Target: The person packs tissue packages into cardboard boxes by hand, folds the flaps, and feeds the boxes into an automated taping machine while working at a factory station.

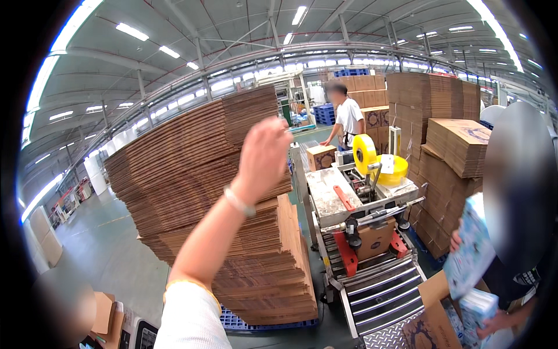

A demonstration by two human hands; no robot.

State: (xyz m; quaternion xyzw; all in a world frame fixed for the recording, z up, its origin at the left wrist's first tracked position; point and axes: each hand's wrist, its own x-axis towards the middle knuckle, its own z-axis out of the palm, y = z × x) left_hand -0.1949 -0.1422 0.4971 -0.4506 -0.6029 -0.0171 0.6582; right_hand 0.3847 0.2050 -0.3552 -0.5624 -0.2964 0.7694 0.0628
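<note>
My left hand (264, 156) is raised in front of a tall stack of flattened brown cartons (192, 168). A pale bracelet (239, 202) circles its wrist, and a white sleeve covers the forearm. Mostly the back of the hand shows; its fingers are foreshortened and blurred, so whether they are closed or touch the top cartons is unclear. The stack leans a little and rests on a blue pallet (267, 326). My right hand is out of view.
Right of the stack stands a carton-sealing machine (331, 189) with yellow tape rolls (364, 153), a carton (375, 239) inside and a roller conveyor (383, 299). At right, a co-worker holds blue-and-white packs (474, 247) over an open carton (433, 331). Another person (350, 116) stands behind the machine.
</note>
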